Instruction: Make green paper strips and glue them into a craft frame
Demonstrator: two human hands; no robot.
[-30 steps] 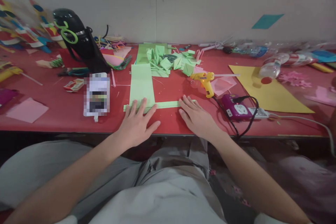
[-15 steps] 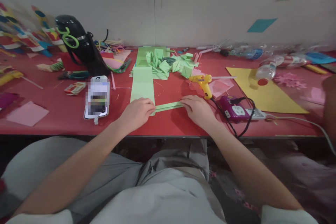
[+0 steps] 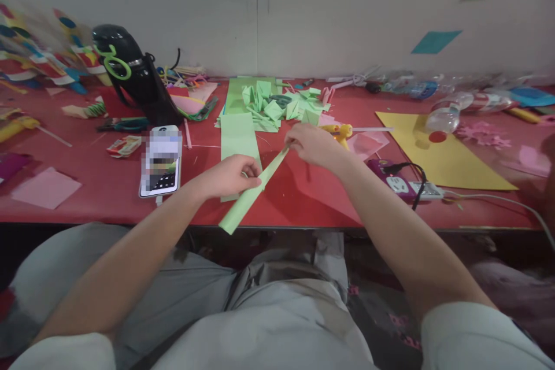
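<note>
A long folded strip of light green paper (image 3: 249, 193) is lifted off the red table (image 3: 303, 196), slanting from near the table's front edge up to the right. My left hand (image 3: 229, 176) is closed on the strip near its middle. My right hand (image 3: 310, 144) pinches its upper far end. A wider light green sheet (image 3: 238, 136) lies flat just behind my left hand. Further back sits a heap of folded green paper pieces (image 3: 277, 104).
A phone (image 3: 160, 162) lies left of my hands. A yellow glue gun (image 3: 340, 130), a purple power strip (image 3: 396, 179) with a black cord and a yellow sheet (image 3: 437, 147) lie to the right. A black bag (image 3: 130, 72), a plastic bottle (image 3: 442, 115) and pink paper (image 3: 45, 188) are around.
Both hands went from lying flat on the strip to gripping it. They have lifted it off the table and turned it diagonal, the right hand moving up and away.
</note>
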